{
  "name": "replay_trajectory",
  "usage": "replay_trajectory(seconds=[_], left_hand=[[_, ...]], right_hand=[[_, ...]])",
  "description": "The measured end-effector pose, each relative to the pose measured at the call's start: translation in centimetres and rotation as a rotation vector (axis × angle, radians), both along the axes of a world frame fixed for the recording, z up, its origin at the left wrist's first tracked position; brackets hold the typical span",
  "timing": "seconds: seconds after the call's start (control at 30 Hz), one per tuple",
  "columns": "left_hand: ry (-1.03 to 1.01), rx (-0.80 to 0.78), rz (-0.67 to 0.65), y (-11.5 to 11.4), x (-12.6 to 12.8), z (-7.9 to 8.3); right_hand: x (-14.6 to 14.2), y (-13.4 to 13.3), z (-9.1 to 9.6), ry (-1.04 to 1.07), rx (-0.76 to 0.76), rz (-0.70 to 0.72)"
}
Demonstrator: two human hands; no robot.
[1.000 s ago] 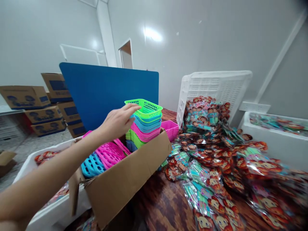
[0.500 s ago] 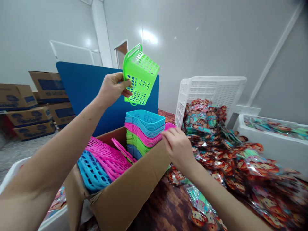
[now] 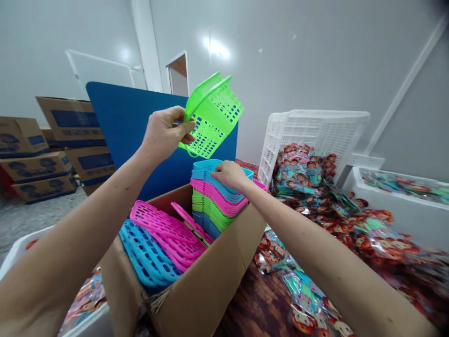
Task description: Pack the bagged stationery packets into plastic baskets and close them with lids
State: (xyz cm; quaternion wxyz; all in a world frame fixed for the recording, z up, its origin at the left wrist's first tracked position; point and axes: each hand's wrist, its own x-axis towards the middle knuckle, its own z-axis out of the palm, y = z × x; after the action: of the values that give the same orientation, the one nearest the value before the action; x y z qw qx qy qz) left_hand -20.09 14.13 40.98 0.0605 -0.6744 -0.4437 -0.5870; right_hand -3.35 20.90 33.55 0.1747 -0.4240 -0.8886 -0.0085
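Note:
My left hand (image 3: 170, 128) pinches a bright green plastic basket (image 3: 219, 112) by its rim and holds it up, tilted, above an open cardboard box (image 3: 206, 285). Inside the box stands a tall stack of nested baskets, with blue baskets (image 3: 201, 169) on top and pink, green and dark blue ones below. My right hand (image 3: 229, 174) is over this stack, its fingers closed at the rim of the top blue basket. Pink perforated handles (image 3: 164, 227) and blue perforated handles (image 3: 149, 257) lie in the near part of the box.
On the right, a white crate (image 3: 315, 119) lies tipped with bagged toy sets (image 3: 298, 164) spilling across the table. A white foam box (image 3: 396, 201) stands beyond them. A blue panel (image 3: 122, 126) rises behind the box, and printed cartons (image 3: 79, 121) are stacked at left.
My right hand has moved left from the box's edge onto the blue baskets. The green basket has tilted further in my left hand, its handle swinging out to the right.

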Motion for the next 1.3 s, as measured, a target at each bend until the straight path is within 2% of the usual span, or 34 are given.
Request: replay_trajectory(seconds=[0.07, 0.17, 0.3, 0.37, 0.47, 0.57, 0.7, 0.9, 1.0, 1.1, 1.17, 1.3], left_hand=[[-0.042, 0.050, -0.018, -0.2, -0.8, -0.4], [-0.091, 0.109, -0.004, -0.4, -2.1, -0.8], [-0.155, 0.181, 0.084, -1.0, -3.7, -0.7], [-0.181, 0.268, 0.088, -1.4, -4.4, -0.5], [-0.212, 0.363, 0.088, -2.0, -5.1, -0.3], [-0.237, 0.385, 0.142, -2.4, -5.3, -0.3], [-0.275, 0.371, 0.188, -2.7, -4.9, -0.6], [-0.321, 0.391, 0.163, -2.9, -4.2, -0.2], [-0.311, 0.348, 0.185, -2.7, -4.6, -0.3], [-0.252, 0.243, 0.264, -1.8, -4.7, -1.4], [-0.157, 0.173, 0.378, -0.7, -4.2, -2.7], [0.254, -0.040, 0.669, 2.1, -1.7, -6.0]], right_hand=[[0.0, 0.3, 0.5, 0.023, 0.028, -0.034], [-0.1, 0.8, 1.0, 0.049, 0.152, -0.082], [-0.1, 0.2, 0.2, 0.016, 0.344, -0.125], [0.0, -0.5, -0.4, -0.038, 0.425, -0.078], [0.3, -1.2, -0.5, -0.178, 0.490, 0.070], [1.1, -0.9, 0.5, -0.181, 0.576, 0.020], [1.9, -0.3, 1.5, -0.212, 0.571, 0.011], [1.3, -0.5, 1.1, -0.201, 0.571, 0.013], [1.0, -0.4, 1.0, -0.186, 0.560, -0.005], [0.9, -0.4, 1.1, -0.178, 0.530, -0.011], [0.8, -0.5, 1.2, -0.180, 0.517, -0.001], [1.0, -0.7, 1.4, -0.136, 0.488, -0.047]])
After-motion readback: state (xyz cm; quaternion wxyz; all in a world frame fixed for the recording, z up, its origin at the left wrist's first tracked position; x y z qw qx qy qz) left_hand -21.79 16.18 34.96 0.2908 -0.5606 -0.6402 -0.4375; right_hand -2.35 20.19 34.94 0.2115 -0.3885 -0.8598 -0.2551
